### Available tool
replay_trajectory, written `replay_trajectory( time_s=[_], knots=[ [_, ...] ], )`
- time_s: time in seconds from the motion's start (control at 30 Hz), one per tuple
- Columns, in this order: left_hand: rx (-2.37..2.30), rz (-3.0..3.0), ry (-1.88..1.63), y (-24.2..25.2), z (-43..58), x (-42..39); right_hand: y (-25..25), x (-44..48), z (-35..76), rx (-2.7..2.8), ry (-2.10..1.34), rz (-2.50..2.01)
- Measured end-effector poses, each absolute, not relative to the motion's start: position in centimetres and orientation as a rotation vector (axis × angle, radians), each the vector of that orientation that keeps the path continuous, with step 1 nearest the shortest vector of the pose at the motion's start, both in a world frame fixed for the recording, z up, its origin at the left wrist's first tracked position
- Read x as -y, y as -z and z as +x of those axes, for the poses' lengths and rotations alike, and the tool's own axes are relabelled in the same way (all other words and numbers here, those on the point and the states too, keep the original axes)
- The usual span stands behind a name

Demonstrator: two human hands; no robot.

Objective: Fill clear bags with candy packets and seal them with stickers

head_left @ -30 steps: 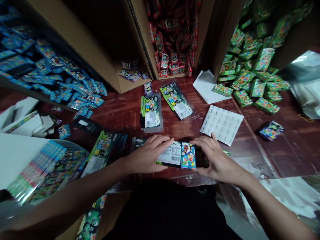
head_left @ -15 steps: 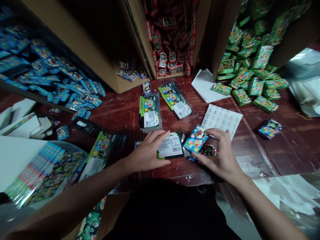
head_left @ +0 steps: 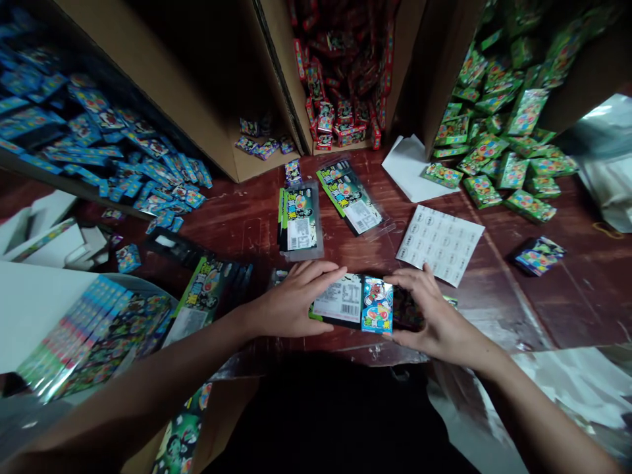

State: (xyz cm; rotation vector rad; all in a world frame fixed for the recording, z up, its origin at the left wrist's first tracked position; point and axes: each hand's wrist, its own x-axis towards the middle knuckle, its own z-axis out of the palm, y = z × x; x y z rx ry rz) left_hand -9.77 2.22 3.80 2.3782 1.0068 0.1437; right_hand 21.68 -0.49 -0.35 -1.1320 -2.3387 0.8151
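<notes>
My left hand (head_left: 291,304) is closed over the left part of a black and green printed plastic packet (head_left: 340,300) with a white label, fingers along its far edge and thumb along its near edge. Between the thumb and fingers of my right hand (head_left: 432,321) is a small blue candy box (head_left: 377,305) with cartoon print. It stands in line with the packet's right end, touching or nearly so; whether any of it is inside, I cannot tell. Other small dark boxes (head_left: 407,311) show under my right hand, partly hidden by it.
Beyond my hands lie two packet stacks, one upright (head_left: 300,220) and one slanted (head_left: 353,201), and a white sticker sheet (head_left: 439,243). Cartons hold blue boxes (head_left: 93,131), red boxes (head_left: 340,99) and green boxes (head_left: 494,138). More packets (head_left: 202,296) lie left.
My right hand has brought the blue box left and turned it upright against the packet's right end. My left hand stays on the packet.
</notes>
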Motion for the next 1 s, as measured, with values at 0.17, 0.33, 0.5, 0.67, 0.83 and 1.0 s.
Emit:
replay_trajectory(
  time_s=[0.17,0.33,0.5,0.67,0.83,1.0],
  knots=[
    [-1.000,2.393,-0.147,-3.4,-9.6,-1.9,0.7,0.9,21.3,2.404,-0.700,-1.171],
    [-0.973,2.416,-0.137,-3.4,-9.5,-2.1,0.6,0.9,21.5,2.444,-0.675,-1.194],
    [-1.015,2.408,-0.157,-3.1,-9.5,-1.9,0.9,0.7,21.8,2.398,-0.623,-1.239],
    [-1.145,2.424,-0.178,-2.8,-9.2,-1.2,1.5,1.1,21.5,2.178,-0.397,-1.377],
    [-1.222,2.444,-0.213,-2.9,-8.7,-0.8,1.7,1.9,20.4,2.090,-0.271,-1.464],
    [-1.211,2.488,-0.250,-3.1,-8.4,-0.6,1.5,2.3,20.0,2.009,-0.196,-1.527]
  ],
)
